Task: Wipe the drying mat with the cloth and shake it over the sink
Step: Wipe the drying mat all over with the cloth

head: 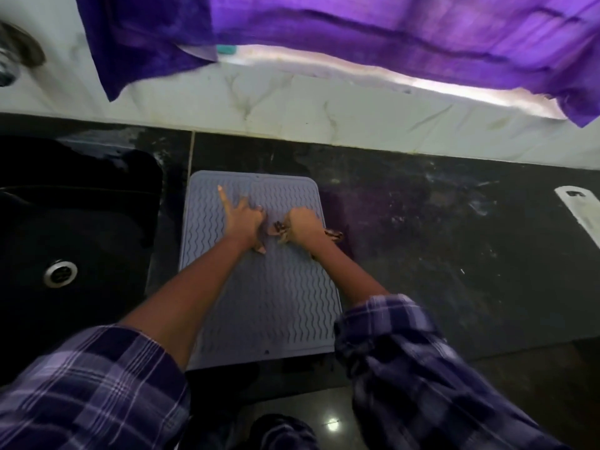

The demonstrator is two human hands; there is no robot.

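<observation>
On the dark stone counter (422, 228) lies the grey wavy-ribbed silicone drying mat (259, 287). Left hand (245, 219) presses it, index finger outstretched toward 11 o'clock. Right hand (303, 224) is fisted around a brown patterned cloth (332, 236) on the mat. Black sink (74, 241) sits at 9 o'clock; a purple towel (357, 30) hangs at 12.

Both arms stretched forward, plaid sleeves rolled up. Left hand (244, 219) flat, palm down, index finger extended. Right hand (303, 224) fisted, knuckles up, just beside left.
</observation>
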